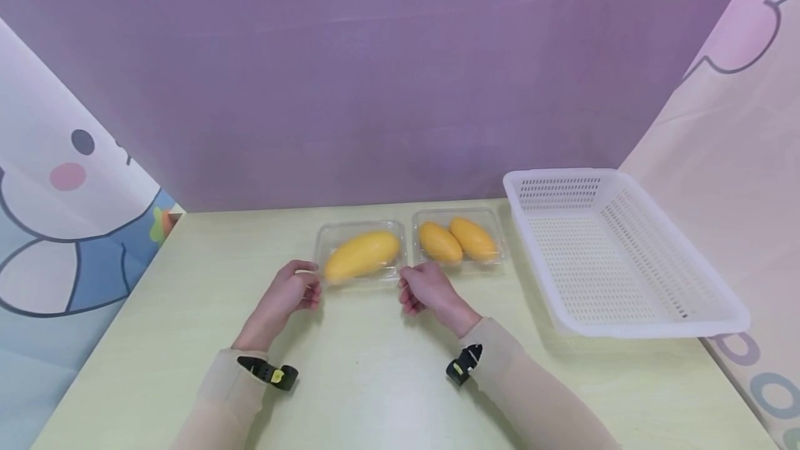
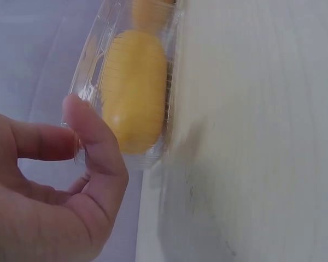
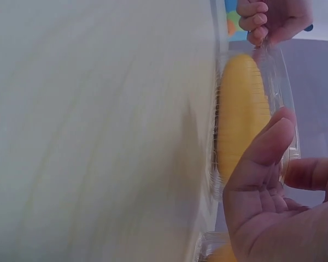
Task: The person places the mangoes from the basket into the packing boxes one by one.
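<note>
A clear plastic clamshell box with one large yellow mango inside sits on the table. At its front left corner my left hand pinches the rim between thumb and forefinger; the left wrist view shows this hand close up. My right hand does the same at the front right corner, its thumb on the near side of the rim. Just right of this box stands a second clear clamshell box, holding two smaller mangoes.
A white perforated plastic basket stands on the right side of the pale table, slightly over its right edge. A purple backdrop rises behind the table. Printed cartoon cloths hang at left and right.
</note>
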`<state>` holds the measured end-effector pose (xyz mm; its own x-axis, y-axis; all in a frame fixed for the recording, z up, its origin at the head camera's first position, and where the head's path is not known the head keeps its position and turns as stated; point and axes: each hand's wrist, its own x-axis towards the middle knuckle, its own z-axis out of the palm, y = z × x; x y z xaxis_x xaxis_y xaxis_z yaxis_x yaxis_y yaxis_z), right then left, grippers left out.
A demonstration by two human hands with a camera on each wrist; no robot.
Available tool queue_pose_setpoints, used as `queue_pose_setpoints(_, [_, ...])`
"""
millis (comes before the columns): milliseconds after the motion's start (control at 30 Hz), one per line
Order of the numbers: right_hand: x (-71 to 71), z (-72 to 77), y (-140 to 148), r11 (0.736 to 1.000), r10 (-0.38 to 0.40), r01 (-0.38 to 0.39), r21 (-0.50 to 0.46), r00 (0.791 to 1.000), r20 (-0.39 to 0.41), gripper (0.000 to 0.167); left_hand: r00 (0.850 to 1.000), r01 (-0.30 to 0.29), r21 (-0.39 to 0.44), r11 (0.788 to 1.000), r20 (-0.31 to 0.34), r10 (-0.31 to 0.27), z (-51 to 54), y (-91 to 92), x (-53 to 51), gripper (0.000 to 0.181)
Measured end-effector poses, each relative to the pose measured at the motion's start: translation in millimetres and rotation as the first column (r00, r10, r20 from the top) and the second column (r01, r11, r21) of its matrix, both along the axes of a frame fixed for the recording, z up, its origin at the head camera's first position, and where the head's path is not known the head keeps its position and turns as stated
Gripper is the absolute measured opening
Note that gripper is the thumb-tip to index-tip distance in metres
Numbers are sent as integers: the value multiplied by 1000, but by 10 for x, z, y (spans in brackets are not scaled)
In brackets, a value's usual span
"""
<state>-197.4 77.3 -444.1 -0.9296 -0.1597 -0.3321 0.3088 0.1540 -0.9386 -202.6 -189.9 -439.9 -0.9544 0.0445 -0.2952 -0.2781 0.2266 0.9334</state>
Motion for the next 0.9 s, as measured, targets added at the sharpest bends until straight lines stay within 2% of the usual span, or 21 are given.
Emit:
queue_pose_setpoints(233, [-17,8,-17,1000,-11,11,10,1000,-5,37,1000,-25,-8,1000,-7,25,-2,11,-30,36])
queue_pose_setpoints(500, [-21,-9,-2,1000,-2,2,0,1000,-22,39,998,-64,13,998,-19,64,0,30,-48,38])
queue_pose_setpoints(600, [-11,-8,23,1000,2,-2,2,1000,-27,39,997,-70,-29,997,-30,69,9,34,-38,39])
queue_pose_setpoints(667, [1,3,47,1000,5,-5,18,1000,-29,38,997,-66,-96,993,-47,62,17,29,-27,41])
queue_pose_setpoints(733, [14,22,78,999,7,-6,40,999,-37,37,997,-55,-203,978,-72,41,31,21,-7,45])
queue_pose_setpoints(767, [22,36,95,999,9,-6,54,999,-46,37,996,-50,-267,962,-90,27,42,17,5,48])
queue_pose_setpoints(833, [39,66,138,997,12,-6,82,997,-73,36,990,-51,-397,916,-138,-4,72,13,35,52])
queue_pose_setpoints(900, [60,103,186,992,21,-5,125,992,-122,36,979,-72,-509,858,-198,-35,107,23,71,54])
